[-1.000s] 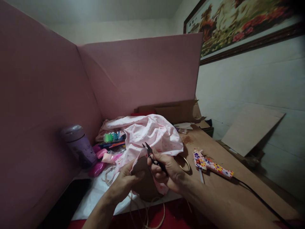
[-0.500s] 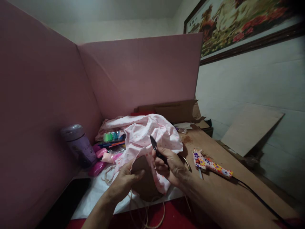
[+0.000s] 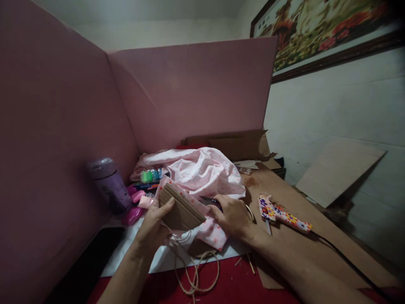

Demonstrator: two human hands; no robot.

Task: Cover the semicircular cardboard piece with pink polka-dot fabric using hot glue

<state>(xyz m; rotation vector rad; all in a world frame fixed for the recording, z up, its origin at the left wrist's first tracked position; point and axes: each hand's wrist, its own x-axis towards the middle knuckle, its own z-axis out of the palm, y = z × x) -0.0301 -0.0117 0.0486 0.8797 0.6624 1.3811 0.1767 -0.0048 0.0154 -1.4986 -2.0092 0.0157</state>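
My left hand grips a piece of corrugated cardboard, thumb across its ribbed face. Pink dotted fabric shows along the cardboard's edge and hangs down beside it. In my right hand are black-bladed scissors, their blades pointing left at the cloth edge and their handles hidden by my fingers. A second brown cardboard piece lies below the fabric. Loops of twine hang and lie under my left hand.
A purple bottle stands at the left near pink packets. Bunched pink cloth fills the back. On the cardboard sheet at the right lies a flower-patterned glue gun with a black cord. A pink partition rises behind.
My left hand has tilted the cardboard, bringing its ribbed face into view. My right hand has turned the scissors from upright to pointing left at the fabric edge.
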